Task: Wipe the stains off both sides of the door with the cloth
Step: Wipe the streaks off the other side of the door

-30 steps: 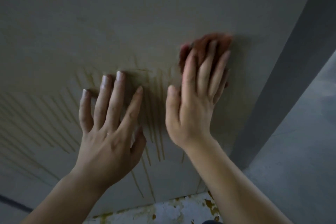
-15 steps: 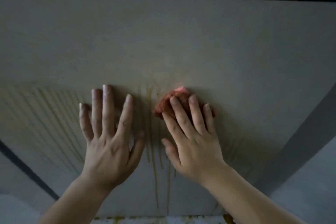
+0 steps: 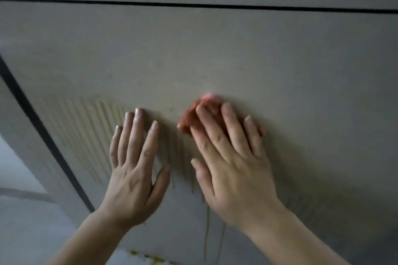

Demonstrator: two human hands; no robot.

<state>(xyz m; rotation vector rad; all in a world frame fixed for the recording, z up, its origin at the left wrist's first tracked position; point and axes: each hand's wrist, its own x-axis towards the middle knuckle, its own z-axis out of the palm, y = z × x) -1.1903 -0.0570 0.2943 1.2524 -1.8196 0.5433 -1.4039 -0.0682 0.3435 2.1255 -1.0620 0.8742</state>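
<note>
Pressing flat on the plain grey-beige door panel [image 3: 215, 60], the right hand [image 3: 234, 170] is seen with straight, spread fingers, a crumpled reddish-orange cloth [image 3: 189, 119] pinned under the fingertips. The left hand [image 3: 133, 174] is laid flat too, fingers straight, nothing held. Thin yellowish drip stains [image 3: 86, 127] are spread left of and below those fingers.

Left hand [image 3: 133, 178] and right hand [image 3: 237, 174] flat, outstretched.

Left hand [image 3: 133, 180] and right hand [image 3: 234, 180] bare; fingers [image 3: 134, 135] slender, nails [image 3: 139, 112] short and rounded. Left forearm [image 3: 86, 239] and right forearm [image 3: 290, 234] uncovered throughout.
</note>
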